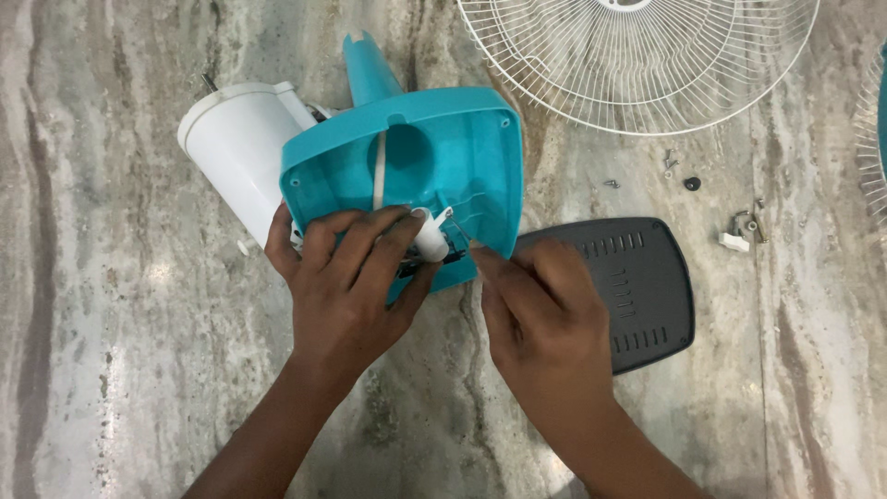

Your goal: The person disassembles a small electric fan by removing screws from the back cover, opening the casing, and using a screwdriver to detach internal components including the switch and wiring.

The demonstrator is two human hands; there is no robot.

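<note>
Lying on the floor: grey-brown veined marble floor [111,370], bearing everything below.
White drum: rounded white plastic motor housing [242,148], touching the upper left of the shell, tilted, partly hidden behind it.
Landmark: teal rectangular plastic fan base shell [443,157], hollow side up, long axis running left to right, teal neck rising from its top edge.
Left hand [346,286]: resting over the shell's lower left edge, fingers curled closed across the small white cylindrical part [430,238] and dark wiring inside.
White part: at the shell's lower rim, between both hands, just left of the right fingertips.
Right hand [545,314]: just right of the shell's lower corner, fingertips pinched near that part; whether anything is gripped cannot be told.
Dark grey vented plastic cover plate [637,286]: right of the shell, flat.
White wire fan grille [637,55]: above right.
Loose screws and small fittings [739,231]: far right.
</note>
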